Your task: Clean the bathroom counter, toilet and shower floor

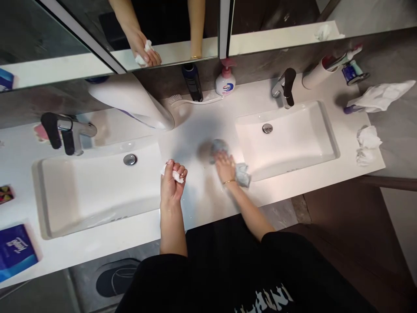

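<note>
My left hand is closed in a fist round a crumpled white tissue, held above the counter just right of the left sink. My right hand, with a thin gold bracelet at the wrist, presses a grey cloth against the white countertop between the two sinks. The cloth shows on both sides of that hand. Its fingers are slightly blurred, with the fingertips over the bunched cloth.
Left sink and right sink flank my hands. Behind stand a white bottle, a dark can, a brush and a pump soap bottle. Crumpled tissues lie right; a blue tissue pack lies left.
</note>
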A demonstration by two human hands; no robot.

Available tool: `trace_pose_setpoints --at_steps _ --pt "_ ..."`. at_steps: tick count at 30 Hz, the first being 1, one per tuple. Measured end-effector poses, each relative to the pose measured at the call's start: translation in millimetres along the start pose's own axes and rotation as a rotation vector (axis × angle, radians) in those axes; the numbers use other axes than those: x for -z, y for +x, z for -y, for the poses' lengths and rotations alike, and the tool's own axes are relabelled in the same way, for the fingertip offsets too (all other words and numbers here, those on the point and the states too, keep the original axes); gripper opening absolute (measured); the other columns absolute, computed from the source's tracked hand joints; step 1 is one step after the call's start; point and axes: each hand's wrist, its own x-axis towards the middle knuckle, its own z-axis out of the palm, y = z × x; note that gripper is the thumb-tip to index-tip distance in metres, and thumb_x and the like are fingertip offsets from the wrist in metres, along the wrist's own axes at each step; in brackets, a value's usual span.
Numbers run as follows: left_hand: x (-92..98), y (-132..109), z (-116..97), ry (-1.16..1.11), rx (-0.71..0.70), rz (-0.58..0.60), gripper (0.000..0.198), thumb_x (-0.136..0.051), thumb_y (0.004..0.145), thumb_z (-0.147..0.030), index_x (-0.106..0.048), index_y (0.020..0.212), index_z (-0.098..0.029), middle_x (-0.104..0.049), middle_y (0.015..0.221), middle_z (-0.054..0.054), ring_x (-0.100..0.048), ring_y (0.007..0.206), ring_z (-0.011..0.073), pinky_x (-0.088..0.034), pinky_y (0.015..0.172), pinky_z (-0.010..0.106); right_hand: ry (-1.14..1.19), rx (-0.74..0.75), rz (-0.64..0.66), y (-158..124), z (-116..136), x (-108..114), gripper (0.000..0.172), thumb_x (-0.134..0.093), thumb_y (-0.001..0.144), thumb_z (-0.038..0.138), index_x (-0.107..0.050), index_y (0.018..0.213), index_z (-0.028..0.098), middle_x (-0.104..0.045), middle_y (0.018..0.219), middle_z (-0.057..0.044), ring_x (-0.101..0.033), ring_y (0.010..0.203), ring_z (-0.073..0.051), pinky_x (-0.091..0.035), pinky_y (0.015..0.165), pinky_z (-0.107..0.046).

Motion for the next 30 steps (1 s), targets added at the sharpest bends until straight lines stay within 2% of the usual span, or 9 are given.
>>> trace_pose_setpoints --at_steps 3,5,8,11,14,18,23,27,30 --pt "0.8 -3.4 6.3 0.004 0.032 -0.004 0.033 -0.076 0.079 -0.021 -0.045 0.073 -0.018 -0.039 0.055 -0.009 -0.039 0.045 0.0027 -0.031 0.042 0.016 0.067 -0.290 -0.210 9.3 -72.1 45.1 0.052 -0.023 0.097 0.011 -0.046 0.143 0.007 -0.041 0.153 -0.017 -0.029 0.147 -0.025 -0.028 0.118 -0.052" --pt "-0.8 -5.7 13.4 0.007 0.059 0.008 0.033 -0.077 0.078 -0.022 -0.045 0.074 -0.018 -0.039 0.056 -0.009 -0.040 0.045 0.0028 -0.031 0.043 0.016 0.112 -0.349 -0.377 2.8 -79.2 65.0 0.053 -0.020 0.097 0.011 -0.048 0.142 0.008 -0.045 0.150 -0.015 -0.034 0.145 -0.023 -0.031 0.118 -0.047" --pt "-5.2 -8.3 22.5 0.002 0.087 0.042 0.034 -0.079 0.076 -0.021 -0.045 0.075 -0.018 -0.039 0.056 -0.010 -0.040 0.046 0.0030 -0.032 0.043 0.016 0.077 -0.134 -0.390 -25.8 -18.2 52.9 0.053 -0.019 0.098 0.012 -0.049 0.142 0.012 -0.046 0.150 -0.010 -0.033 0.145 -0.019 -0.030 0.120 -0.040" --pt "-10.0 -10.3 23.0 0.004 0.094 0.098 0.037 -0.082 0.072 -0.021 -0.046 0.074 -0.018 -0.039 0.056 -0.010 -0.039 0.046 0.0029 -0.033 0.043 0.015 -0.003 0.162 -0.199 -68.3 69.3 -1.6 0.047 -0.026 0.101 0.017 -0.049 0.142 0.014 -0.047 0.150 -0.005 -0.029 0.147 -0.018 -0.030 0.119 -0.035" --pt "-14.2 -11.4 17.0 0.038 0.061 0.137 0.036 -0.084 0.069 -0.022 -0.048 0.074 -0.017 -0.040 0.056 -0.010 -0.039 0.047 0.0031 -0.034 0.043 0.016 -0.067 0.388 -0.013 -116.0 100.2 -50.8 0.042 -0.032 0.102 0.025 -0.052 0.139 0.026 -0.046 0.151 0.003 -0.031 0.145 -0.018 -0.024 0.121 -0.042" --pt "-20.9 -10.5 19.4 0.102 0.020 0.130 0.032 -0.082 0.072 -0.021 -0.050 0.072 -0.017 -0.040 0.055 -0.009 -0.038 0.047 0.0034 -0.034 0.043 0.016 -0.112 0.268 0.040 -168.5 31.4 -50.1 0.045 -0.040 0.100 0.034 -0.044 0.145 0.037 -0.039 0.156 0.004 -0.027 0.148 -0.023 -0.012 0.122 -0.057" --pt "-38.3 -14.2 52.7 0.139 0.079 0.112 0.032 -0.082 0.071 -0.021 -0.050 0.072 -0.017 -0.039 0.055 -0.009 -0.037 0.047 0.0039 -0.035 0.044 0.017 -0.196 -0.036 -0.059 -188.0 -103.1 21.1 0.047 -0.047 0.098 0.042 -0.043 0.145 0.041 -0.041 0.155 0.003 -0.022 0.149 -0.031 0.012 0.117 -0.064" --pt "-56.5 -26.4 79.9 0.156 0.121 0.129 0.035 -0.083 0.068 -0.021 -0.048 0.073 -0.018 -0.038 0.056 -0.009 -0.038 0.047 0.0040 -0.033 0.043 0.017 -0.250 -0.191 -0.089 -174.8 -196.1 78.2 0.045 -0.037 0.101 0.038 -0.043 0.146 0.038 -0.041 0.154 0.001 -0.027 0.148 -0.027 0.002 0.120 -0.062" --pt "-66.1 -37.4 94.3 0.169 0.118 0.151 0.037 -0.084 0.068 -0.021 -0.048 0.074 -0.018 -0.039 0.056 -0.009 -0.038 0.048 0.0040 -0.033 0.044 0.017 -0.271 -0.388 -0.157 -161.3 -231.1 100.6 0.049 -0.028 0.102 0.034 -0.038 0.150 0.030 -0.034 0.158 -0.002 -0.024 0.149 -0.025 -0.008 0.121 -0.059"
